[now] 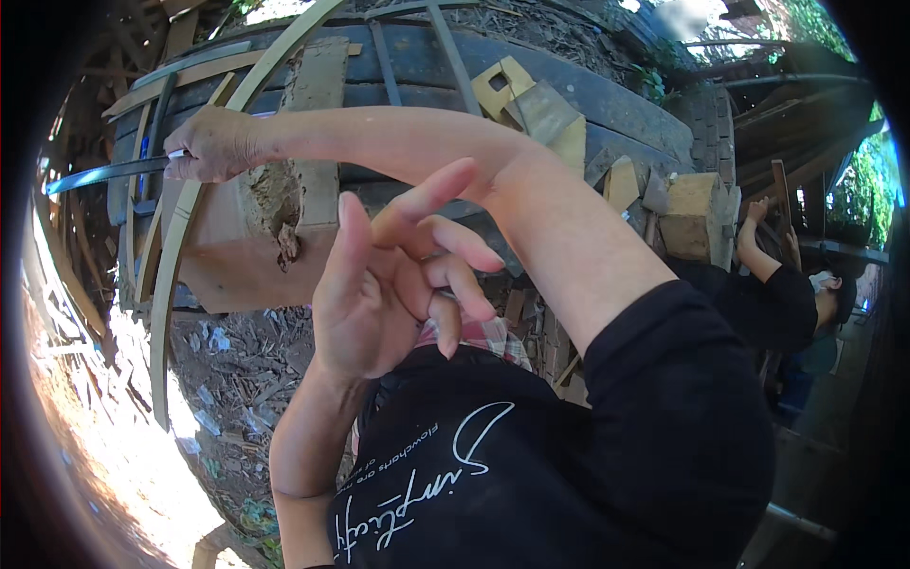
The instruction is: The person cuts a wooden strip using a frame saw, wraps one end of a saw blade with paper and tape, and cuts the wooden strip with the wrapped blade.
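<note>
My right arm reaches across to the left over the workbench. At its end my right hand [213, 144] is closed on a narrow, flat, shiny metal strip [106, 174] that points out to the left; its exact kind cannot be made out. The strip lies across or just above a long thin wooden batten [173, 270], close beside my right hand. My left hand [389, 284] is raised in front of my chest, palm turned up and fingers spread and loosely bent, holding nothing.
The dark plank workbench [626, 104] carries a thick rough timber [318, 85] and pale cut wood pieces [569, 142]. A squared wood block [690, 218] stands at its right end. Wood scraps litter the ground [251, 365]. Another person [791, 294] works at the far right.
</note>
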